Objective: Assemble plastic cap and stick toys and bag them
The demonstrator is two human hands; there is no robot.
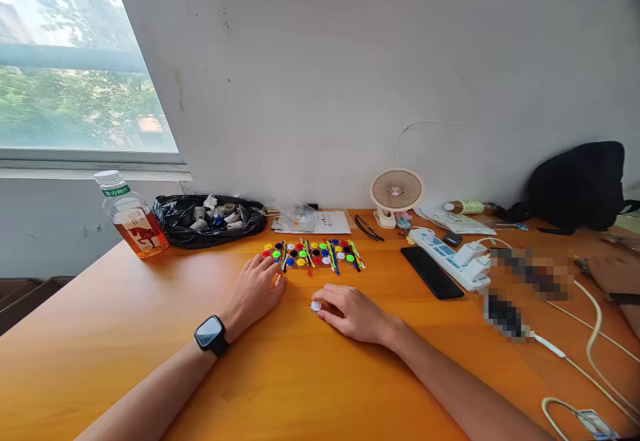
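My left hand (256, 291), with a black smartwatch (211, 334) on its wrist, lies palm down on the orange table (100, 334), its fingers loosely curled and reaching the near left edge of a spread of small coloured discs and thin coloured sticks (314, 255). My right hand (350, 311) rests on the table just right of it, fingers bent, with a small white disc (316, 305) pinched at its fingertips. The spread lies a short way beyond both hands.
A bottle of brown tea (131, 216) and a black bag of small parts (210, 219) stand at the back left. Papers (325, 222), glasses (369, 229), a small fan (397, 194), a power strip (453, 258), a black phone (431, 271), cables and a black backpack (580, 186) are on the right. Another person's hand (613, 271) shows at the far right.
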